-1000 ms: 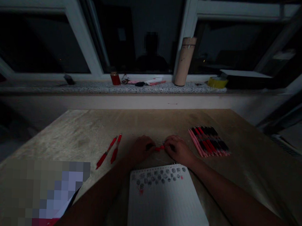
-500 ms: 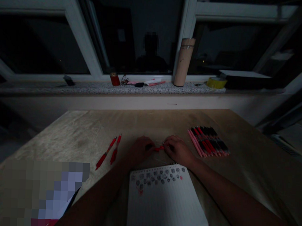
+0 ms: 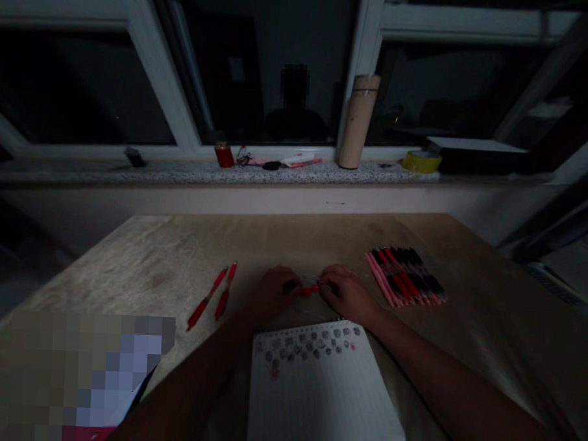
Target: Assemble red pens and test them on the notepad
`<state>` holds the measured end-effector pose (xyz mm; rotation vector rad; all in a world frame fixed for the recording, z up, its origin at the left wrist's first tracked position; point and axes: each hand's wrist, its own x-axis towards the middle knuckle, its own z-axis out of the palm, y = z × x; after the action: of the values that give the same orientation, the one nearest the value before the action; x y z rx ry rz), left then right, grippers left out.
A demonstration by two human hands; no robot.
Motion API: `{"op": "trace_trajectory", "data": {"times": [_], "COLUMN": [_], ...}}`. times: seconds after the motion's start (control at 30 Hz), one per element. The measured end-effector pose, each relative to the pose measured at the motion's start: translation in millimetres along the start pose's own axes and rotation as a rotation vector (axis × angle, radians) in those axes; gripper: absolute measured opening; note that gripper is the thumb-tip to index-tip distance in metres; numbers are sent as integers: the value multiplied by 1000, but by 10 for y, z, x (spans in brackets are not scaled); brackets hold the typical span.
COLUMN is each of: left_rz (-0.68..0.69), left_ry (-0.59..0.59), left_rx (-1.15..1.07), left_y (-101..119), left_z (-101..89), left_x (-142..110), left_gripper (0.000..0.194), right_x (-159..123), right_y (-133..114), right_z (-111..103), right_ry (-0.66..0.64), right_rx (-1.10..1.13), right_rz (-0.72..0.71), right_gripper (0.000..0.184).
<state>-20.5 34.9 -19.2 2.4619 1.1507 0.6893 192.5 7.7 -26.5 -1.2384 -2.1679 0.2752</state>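
My left hand (image 3: pixel 274 291) and my right hand (image 3: pixel 347 293) meet over the wooden table (image 3: pixel 150 260), both closed on one red pen (image 3: pixel 310 289) that shows between the fingertips. Just in front of the hands lies a white spiral notepad (image 3: pixel 320 391) with dark scribbled dots along its top edge. Two red pens (image 3: pixel 213 297) lie side by side to the left of my left hand. A row of several red and black pens (image 3: pixel 407 276) lies to the right of my right hand.
A stone windowsill (image 3: pixel 203 171) runs behind the table with a tall beige flask (image 3: pixel 359 121), a small red can (image 3: pixel 224 154), a yellow tape roll (image 3: pixel 422 161) and small clutter. Dark windows are above. A blurred patch covers the near left corner.
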Motion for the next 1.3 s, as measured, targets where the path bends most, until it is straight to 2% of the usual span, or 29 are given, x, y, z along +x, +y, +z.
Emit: {"op": "trace_trajectory", "data": {"times": [1.3], "left_rz": [-17], "left_ry": [-10], "left_rx": [-8], "left_y": [32], "left_z": [-20], "left_x": [-1], "left_gripper": [15], "right_x": [1], "right_y": [-21], "right_z": [-31], "right_ry": [-7], "right_rx": [-6], "right_rz": [2], "right_gripper": [10]}}
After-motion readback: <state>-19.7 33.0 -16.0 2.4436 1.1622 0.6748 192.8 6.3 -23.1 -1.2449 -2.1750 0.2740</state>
